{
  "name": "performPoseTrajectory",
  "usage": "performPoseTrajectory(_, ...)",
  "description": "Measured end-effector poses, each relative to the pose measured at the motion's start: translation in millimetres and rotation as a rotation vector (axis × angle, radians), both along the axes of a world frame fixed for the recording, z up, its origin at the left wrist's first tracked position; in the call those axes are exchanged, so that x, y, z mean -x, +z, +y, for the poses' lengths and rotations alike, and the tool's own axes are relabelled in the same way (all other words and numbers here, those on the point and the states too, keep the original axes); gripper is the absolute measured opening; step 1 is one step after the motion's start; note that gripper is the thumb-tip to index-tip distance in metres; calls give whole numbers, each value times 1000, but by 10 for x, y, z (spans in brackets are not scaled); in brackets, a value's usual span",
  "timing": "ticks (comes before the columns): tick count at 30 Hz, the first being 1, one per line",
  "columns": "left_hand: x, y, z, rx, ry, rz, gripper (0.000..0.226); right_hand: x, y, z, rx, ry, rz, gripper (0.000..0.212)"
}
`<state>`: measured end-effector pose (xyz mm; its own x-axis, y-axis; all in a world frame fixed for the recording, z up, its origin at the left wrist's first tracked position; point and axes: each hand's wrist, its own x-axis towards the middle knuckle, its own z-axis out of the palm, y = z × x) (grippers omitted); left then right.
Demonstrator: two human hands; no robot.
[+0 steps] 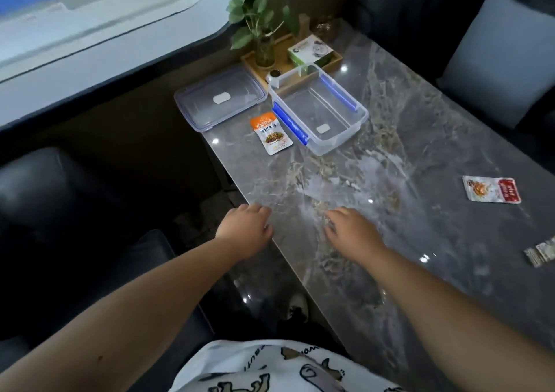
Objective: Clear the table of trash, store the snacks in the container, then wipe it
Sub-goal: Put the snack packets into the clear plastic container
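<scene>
Well beyond both hands (300,229), orange snack packet (271,133), beside container (357,121)

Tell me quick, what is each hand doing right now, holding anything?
Left hand: loosely curled at the table edge, holding nothing visible.
Right hand: open, palm down on the table, holding nothing.

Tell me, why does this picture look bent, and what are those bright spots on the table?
Head view: the wide-angle lens bows the pale window frame and stretches the forearms; the polished grey marble table mirrors lamps as small white glints and a milky glare patch mid-table; the dark seats stay dim; the clear plastic container looks sharp, both hands slightly soft.
</scene>
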<state>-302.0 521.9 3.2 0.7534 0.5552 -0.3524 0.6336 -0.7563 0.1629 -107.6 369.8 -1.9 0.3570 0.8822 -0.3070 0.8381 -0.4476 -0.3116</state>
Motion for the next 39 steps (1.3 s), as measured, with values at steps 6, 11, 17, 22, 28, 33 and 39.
performPoseTrajectory(6,-357,-119,711,56,-92,6,44,-188,-83,416,13,-125,-4,23)
performPoseTrajectory(11,-712,-251,1470,88,-243,-26,46,-231,-162,816,4,-296,10,34)
performPoseTrajectory(17,-931,-326,2267,97,-441,-55,52,-149,-129,1280,-40,-599,25,31)
performPoseTrajectory(22,-1161,-463,2516,104,-563,-164,54,-116,-61,1382,-16,-733,49,44)
performPoseTrajectory(28,-1369,-643,2529,-36,-633,-114,60,-80,-113,1377,-35,-815,53,49)
performPoseTrajectory(33,-1355,-744,2605,10,-773,-48,60,-77,-205,1353,-1,-868,73,46)
performPoseTrajectory(39,-1184,-893,2955,243,-1080,-278,31,-149,-225,1292,2,-916,89,42)
